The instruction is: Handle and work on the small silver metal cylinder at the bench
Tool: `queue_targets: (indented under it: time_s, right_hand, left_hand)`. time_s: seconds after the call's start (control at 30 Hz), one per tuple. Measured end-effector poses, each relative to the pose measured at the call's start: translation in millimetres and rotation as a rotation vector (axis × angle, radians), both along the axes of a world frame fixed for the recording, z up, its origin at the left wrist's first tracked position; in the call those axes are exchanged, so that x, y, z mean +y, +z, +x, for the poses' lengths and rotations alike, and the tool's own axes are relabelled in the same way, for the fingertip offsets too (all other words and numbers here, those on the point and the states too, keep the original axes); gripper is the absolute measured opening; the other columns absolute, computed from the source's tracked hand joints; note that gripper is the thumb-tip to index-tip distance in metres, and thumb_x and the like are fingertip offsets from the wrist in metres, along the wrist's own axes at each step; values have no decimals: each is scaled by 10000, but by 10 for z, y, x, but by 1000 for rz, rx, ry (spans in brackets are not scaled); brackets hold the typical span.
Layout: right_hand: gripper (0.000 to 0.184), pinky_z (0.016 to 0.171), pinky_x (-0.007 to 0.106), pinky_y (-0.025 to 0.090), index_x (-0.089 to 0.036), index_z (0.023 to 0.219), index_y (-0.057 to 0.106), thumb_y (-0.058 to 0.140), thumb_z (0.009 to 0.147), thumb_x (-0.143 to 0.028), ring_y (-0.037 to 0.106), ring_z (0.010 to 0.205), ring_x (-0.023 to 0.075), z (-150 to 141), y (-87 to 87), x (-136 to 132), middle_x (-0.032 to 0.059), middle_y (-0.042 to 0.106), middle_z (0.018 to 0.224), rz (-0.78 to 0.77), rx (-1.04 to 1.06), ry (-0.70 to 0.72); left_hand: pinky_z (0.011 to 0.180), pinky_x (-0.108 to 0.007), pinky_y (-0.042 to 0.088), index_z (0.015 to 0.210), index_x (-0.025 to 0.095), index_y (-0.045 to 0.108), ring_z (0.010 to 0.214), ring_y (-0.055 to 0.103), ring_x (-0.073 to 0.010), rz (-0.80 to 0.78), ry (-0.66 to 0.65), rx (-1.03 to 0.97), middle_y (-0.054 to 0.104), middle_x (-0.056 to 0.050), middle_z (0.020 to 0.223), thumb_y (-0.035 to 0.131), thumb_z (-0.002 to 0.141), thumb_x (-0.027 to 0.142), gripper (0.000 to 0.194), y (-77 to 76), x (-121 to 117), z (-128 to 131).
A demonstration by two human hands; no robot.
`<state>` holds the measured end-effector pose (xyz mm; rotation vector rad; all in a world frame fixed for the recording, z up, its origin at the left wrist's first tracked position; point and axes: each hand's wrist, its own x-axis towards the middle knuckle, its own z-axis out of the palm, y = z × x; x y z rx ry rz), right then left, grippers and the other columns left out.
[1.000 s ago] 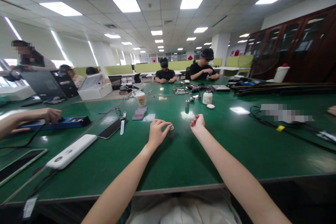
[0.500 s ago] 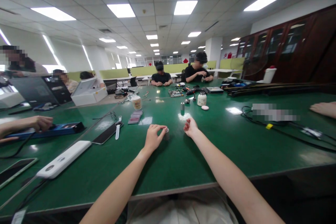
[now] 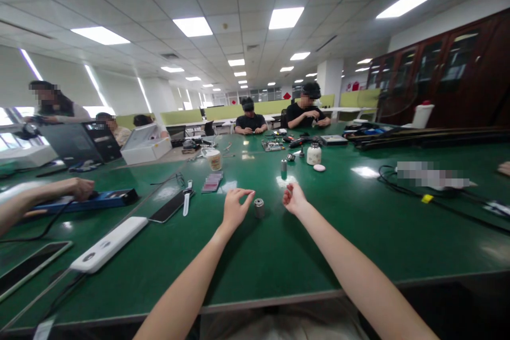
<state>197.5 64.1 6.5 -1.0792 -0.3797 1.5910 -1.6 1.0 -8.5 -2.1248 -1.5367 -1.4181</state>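
Observation:
A short metal cylinder point(image 3: 259, 209) with a round opening or recess in its top stands upright on the green table. Just left of it is my left hand point(image 3: 236, 208), thumb and fingertips apart, holding nothing and not touching the cylinder. To the cylinder's right, my right hand point(image 3: 295, 198) is turned palm inward with its fingers curled closed; whatever they hold, if anything, is too small to tell. Beyond my right hand a narrower metal cylinder point(image 3: 284, 166) stands upright. Small dark metal parts point(image 3: 291, 157) lie behind it.
A white jar point(image 3: 314, 154) and its pink lid point(image 3: 319, 168) stand farther back. Leftward are a paper cup point(image 3: 214, 160), a watch point(image 3: 186, 204), a black phone point(image 3: 169, 208) and a white power strip point(image 3: 109, 244). Another person's hand point(image 3: 83, 189) rests by a blue tool.
My left hand has let go of the short metal cylinder, which now stands uncovered beside it. My right hand stays curled. The camera view has shifted slightly.

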Motion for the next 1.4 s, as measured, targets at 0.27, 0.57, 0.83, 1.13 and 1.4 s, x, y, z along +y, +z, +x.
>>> queue_targets:
  time_s: [0.27,0.57,0.83,1.13,1.4]
  right_hand:
    - [122,382,175,288,-207,682,455,461,796,-248,339,319,74,-17,11,-56,-79,428,430,-32,-13,23]
    - [157,385,182,297,-209,670,446,435,822,-247,350,322,76,-16,19,-67,-74,433,436,-27,-4,27]
    - [158,389,184,305,-208,671,452,445,820,-262,352,328,79,-34,18,-63,-70,435,435,-4,-30,43]
    - [178,378,177,296,-206,674,454,443,836,-280,357,325,76,-54,28,-93,-73,437,435,34,-71,57]
    - [243,386,172,272,-181,640,508,460,866,-257,391,362,63,-141,92,-181,-59,486,449,145,-172,88]
  left_hand:
    - [859,-444,389,891,326,770,1032,473,-302,-331,230,166,707,-35,1068,613,819,424,199,-227,145,-358]
    - [813,-471,404,905,299,761,997,473,-324,-269,215,130,698,-92,1029,647,785,450,224,-315,162,-382]
    - [871,-389,399,880,241,710,965,525,-245,-71,112,51,701,-54,923,580,869,382,193,-95,18,-85]
    - [857,-374,385,901,244,708,974,527,-228,-33,-18,100,700,-38,926,553,896,361,194,-21,-117,149]
    - [879,-409,323,813,259,719,928,550,-223,10,123,26,722,-26,880,450,941,377,321,40,-171,132]
